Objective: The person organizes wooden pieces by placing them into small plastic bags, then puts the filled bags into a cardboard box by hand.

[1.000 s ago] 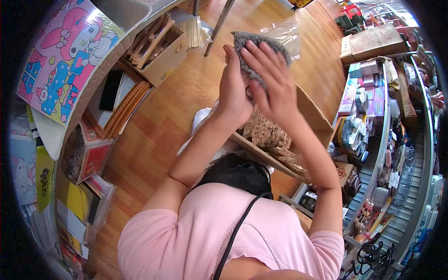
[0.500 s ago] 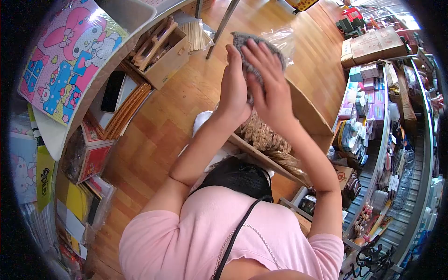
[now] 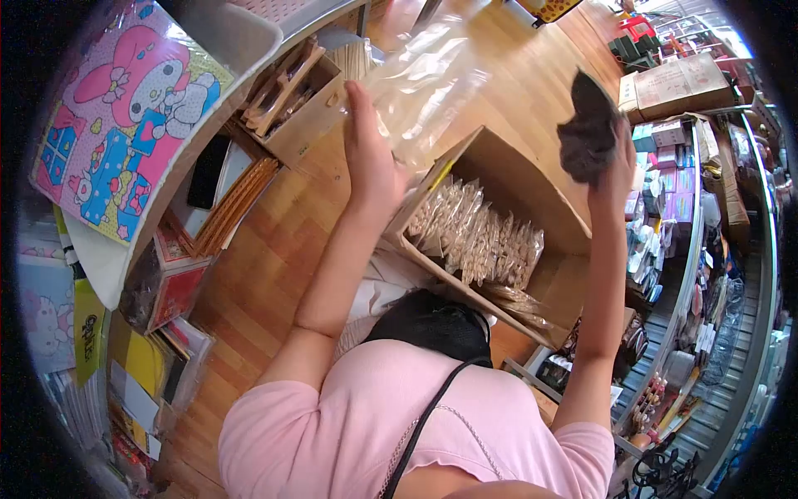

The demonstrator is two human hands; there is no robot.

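A clear plastic bag [image 3: 432,83] hangs crumpled beyond my left hand [image 3: 374,166], gripped on the side away from me, where most of the fingers are hidden. My right hand [image 3: 615,170], off to the right and raised, is closed round a dark grey cloth [image 3: 587,133] that droops in folds and is slightly blurred. Between and below the two hands stands an open cardboard box [image 3: 519,166]. Inside it lie several clear-wrapped packets [image 3: 486,233] of light brown, wooden-looking pieces.
On the left, a shelf bears a pink cartoon-print folder [image 3: 137,108]. Beneath it are a box of wooden items [image 3: 295,116], a black phone [image 3: 208,170] and a red box [image 3: 176,287]. Metal racks [image 3: 706,274] packed with goods line the right side, near a large carton [image 3: 682,86].
My hands were close together around the grey cloth and have now parted. The cloth went right with my right hand; the plastic bag is now at my left hand.
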